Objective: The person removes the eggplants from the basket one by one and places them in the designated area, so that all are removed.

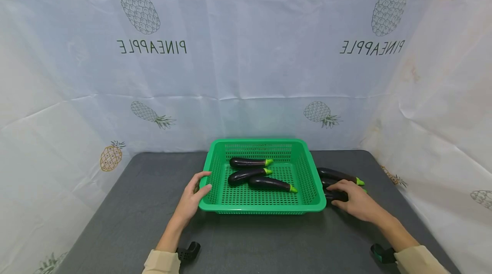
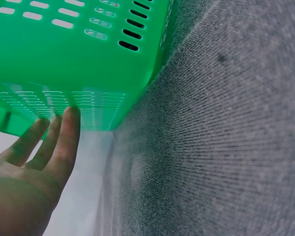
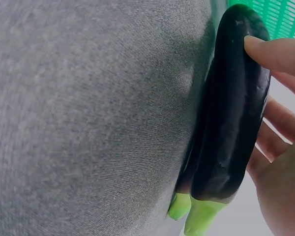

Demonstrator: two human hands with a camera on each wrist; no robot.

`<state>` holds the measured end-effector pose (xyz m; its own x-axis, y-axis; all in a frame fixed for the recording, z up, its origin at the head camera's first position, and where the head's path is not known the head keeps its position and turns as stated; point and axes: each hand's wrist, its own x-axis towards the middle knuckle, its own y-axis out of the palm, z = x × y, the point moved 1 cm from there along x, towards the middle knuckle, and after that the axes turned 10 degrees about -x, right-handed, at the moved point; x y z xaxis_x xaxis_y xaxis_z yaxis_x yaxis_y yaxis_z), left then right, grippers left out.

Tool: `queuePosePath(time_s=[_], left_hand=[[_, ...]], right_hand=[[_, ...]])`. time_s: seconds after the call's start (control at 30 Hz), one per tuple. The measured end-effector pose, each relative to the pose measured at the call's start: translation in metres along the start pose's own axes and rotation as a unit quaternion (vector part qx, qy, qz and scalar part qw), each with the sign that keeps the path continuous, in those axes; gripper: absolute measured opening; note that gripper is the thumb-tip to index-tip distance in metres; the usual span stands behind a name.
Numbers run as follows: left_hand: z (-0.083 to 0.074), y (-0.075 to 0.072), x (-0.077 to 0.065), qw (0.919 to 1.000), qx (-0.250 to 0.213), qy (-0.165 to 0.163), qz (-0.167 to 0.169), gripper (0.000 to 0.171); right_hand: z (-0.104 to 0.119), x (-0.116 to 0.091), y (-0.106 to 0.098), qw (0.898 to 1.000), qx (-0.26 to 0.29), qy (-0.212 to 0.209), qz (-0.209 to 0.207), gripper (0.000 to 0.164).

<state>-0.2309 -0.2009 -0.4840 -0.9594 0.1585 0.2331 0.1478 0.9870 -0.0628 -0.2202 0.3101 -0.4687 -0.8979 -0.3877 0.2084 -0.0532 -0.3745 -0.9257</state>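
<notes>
A green plastic basket (image 1: 265,208) stands on the dark table with three dark purple eggplants inside, among them a front one (image 1: 269,183). My left hand (image 1: 189,200) touches the basket's left side, thumb and forefinger at the rim; the left wrist view shows fairly straight fingers (image 2: 69,132) against the outer wall. Beside the basket's right wall lie more eggplants, the far one (image 1: 337,175) with a green stem end. My right hand (image 1: 357,201) holds the nearest eggplant (image 3: 233,108), thumb on one side and fingers on the other. Another eggplant (image 3: 187,182) lies right behind it.
The grey table (image 1: 246,244) carries the basket. A white cloth (image 1: 246,65) with pineapple prints hangs behind the table and along both sides. Black wrist devices show beneath each forearm, including a left one (image 1: 189,252).
</notes>
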Motion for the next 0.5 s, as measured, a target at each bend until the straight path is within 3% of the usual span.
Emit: queuePosePath(time_s=[0.5], left_hand=[[-0.0012, 0.0003, -0.0005, 1.0, 0.002, 0.004, 0.005, 0.044]], right_hand=[[-0.0052, -0.0014, 0.0029, 0.999, -0.012, -0.012, -0.028, 0.032]])
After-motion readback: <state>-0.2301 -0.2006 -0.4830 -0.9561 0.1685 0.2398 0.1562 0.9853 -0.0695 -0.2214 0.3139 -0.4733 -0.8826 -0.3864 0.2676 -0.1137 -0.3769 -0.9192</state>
